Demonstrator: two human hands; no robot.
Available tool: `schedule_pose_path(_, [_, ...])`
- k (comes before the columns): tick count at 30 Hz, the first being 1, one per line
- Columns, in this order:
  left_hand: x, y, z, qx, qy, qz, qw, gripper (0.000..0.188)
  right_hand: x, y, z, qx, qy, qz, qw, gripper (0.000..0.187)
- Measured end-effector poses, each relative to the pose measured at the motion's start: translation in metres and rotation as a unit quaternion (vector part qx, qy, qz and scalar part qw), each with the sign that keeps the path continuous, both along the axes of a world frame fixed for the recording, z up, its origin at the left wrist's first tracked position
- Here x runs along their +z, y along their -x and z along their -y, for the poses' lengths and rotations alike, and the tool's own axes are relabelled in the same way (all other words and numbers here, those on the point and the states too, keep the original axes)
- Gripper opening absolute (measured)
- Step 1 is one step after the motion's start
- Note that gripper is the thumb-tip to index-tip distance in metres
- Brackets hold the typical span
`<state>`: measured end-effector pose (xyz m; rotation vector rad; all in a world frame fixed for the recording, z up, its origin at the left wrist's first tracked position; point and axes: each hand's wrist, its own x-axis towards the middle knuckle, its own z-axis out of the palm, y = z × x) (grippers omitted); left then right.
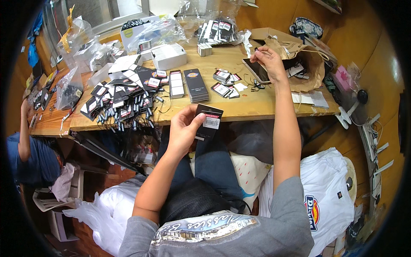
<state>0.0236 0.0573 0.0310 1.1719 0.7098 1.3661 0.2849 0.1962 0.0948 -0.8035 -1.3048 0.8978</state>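
Note:
My left hand (183, 128) is closed on a black hang tag (208, 124) with a white barcode sticker and a red strip, held just off the table's near edge. My right hand (269, 62) is raised above the right part of the table, fingers pinched. A small dark bit shows at its fingertips, too small to name. Below it lies a tablet-like flat thing (256, 70) beside black tag strings (257, 85). A neat stack of black tags (195, 88) and a narrow stack of white-labelled tags (176, 85) lie beyond my left hand.
A heap of strung black tags (124, 94) covers the table's left part. Small label piles (224, 81) lie mid-table; a white box of cards (169, 55) stands behind. On the right are a brown paper bag (314, 64) and a clip-on fan (355, 105). Another person (32, 154) sits left.

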Motion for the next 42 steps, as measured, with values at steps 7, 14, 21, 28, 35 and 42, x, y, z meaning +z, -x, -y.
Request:
schedule_pose_path(7, [0.028,-0.002,-0.004,-0.029,-0.092,-0.037,0.995,0.007,0.032,0.045,0.065,0.076,-0.009,0.262,0.962,0.007])
schedule_pose_path(14, [0.021,-0.004,0.003,0.015,-0.045,-0.095,0.994,0.014,0.022,0.096,0.116,0.091,-0.156,0.426,0.886,0.011])
schedule_pose_path(21, [0.007,0.030,0.018,0.067,-0.010,-0.031,0.997,0.013,0.007,0.073,0.118,0.021,-0.098,0.421,0.901,0.008])
schedule_pose_path(28, [-0.006,0.032,0.025,0.053,0.035,-0.013,0.998,0.014,-0.035,0.061,0.111,0.160,-0.006,-0.070,0.985,0.005])
schedule_pose_path(35, [-0.012,0.025,0.032,0.030,0.053,0.005,0.998,0.009,-0.041,0.112,0.119,0.290,0.078,-0.429,0.852,0.015])
schedule_pose_path(42, [-0.023,0.029,0.026,0.077,-0.032,0.055,0.995,0.010,-0.031,0.114,0.147,0.291,-0.046,-0.274,0.916,0.007])
